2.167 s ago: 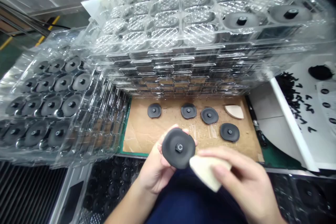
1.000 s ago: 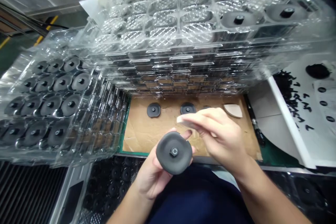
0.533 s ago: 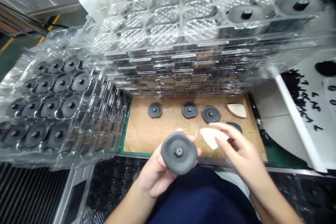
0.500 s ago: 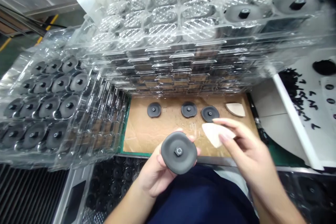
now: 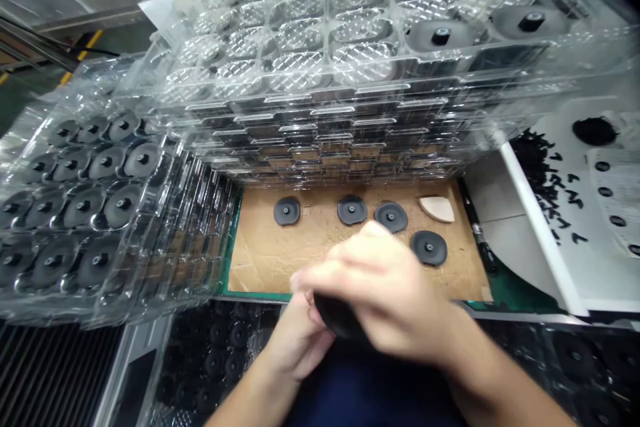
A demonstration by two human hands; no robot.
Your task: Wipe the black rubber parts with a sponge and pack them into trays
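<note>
My left hand (image 5: 300, 343) holds a black rounded disc (image 5: 336, 315) low over the near edge of the work surface. My right hand (image 5: 387, 283), smeared by motion, lies across that disc with its fingers bent around it. Those fingers and the palm cover most of the disc, and the white triangular pad held there a moment ago is hidden. Beyond my hands several similar black discs, each with a small central stud, lie on brown cardboard; the nearest disc (image 5: 429, 247) is just right of my right hand. A second cream pad (image 5: 437, 209) sits behind it.
Tall stacked clear plastic trays (image 5: 320, 107) stand along the back, with two discs in the top one. More trays (image 5: 70, 207) filled with discs stand at left. A white-edged bin (image 5: 543, 227) and loose small black pieces (image 5: 535, 167) are at right.
My right hand has moved left onto the disc in my left hand, covering it. The pad has gone out of sight. A disc at the right of the cardboard is now uncovered.
</note>
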